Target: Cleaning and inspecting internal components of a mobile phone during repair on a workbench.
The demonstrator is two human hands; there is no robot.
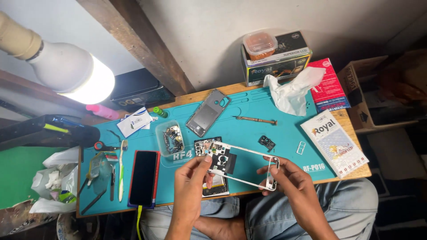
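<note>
At the left edge of the teal work mat a toothbrush lies beside a dark phone in a red case, with a yellow cable going out from its lower end. Next to them stands a small clear plastic box with little parts inside, and above it a grey back cover lies flat. In the middle, the left hand is closed with its fingertips on the left end of a white phone frame, which is lifted a little over the near edge of the mat, above an opened phone that lies under it. The right hand pinches the right end of the same frame. Behind the frame a screwdriver and a small black camera part lie on the mat. To the right there is a crumpled white cloth and a flat white packet
</note>
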